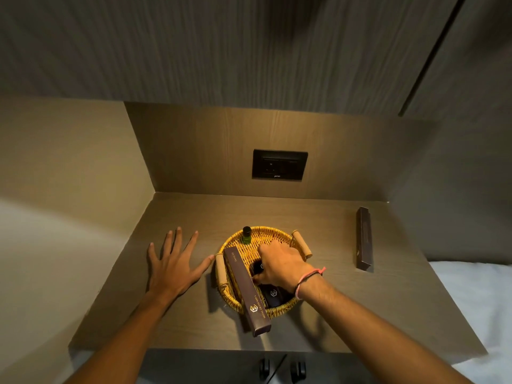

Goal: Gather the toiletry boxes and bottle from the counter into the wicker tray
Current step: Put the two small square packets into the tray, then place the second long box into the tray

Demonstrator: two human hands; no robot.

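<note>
A round wicker tray [237, 301] with wooden handles sits mid-counter. A small green bottle [246, 235] stands upright at its far rim. A long dark box [246, 289] lies across the tray's left side, its near end jutting over the rim. My right hand [279, 263] is inside the tray, fingers closed on a small dark box [256, 268]. Another small dark box [274, 296] lies in the tray below my wrist. A second long dark box [363, 238] lies on the counter at the far right. My left hand [173, 263] rests flat on the counter, fingers spread, left of the tray.
The wooden counter [171, 322] is walled at the back and left. A black socket plate [279, 164] is on the back wall. White bedding [476, 295] lies past the counter's right edge. Dark fittings [279, 368] show below the front edge.
</note>
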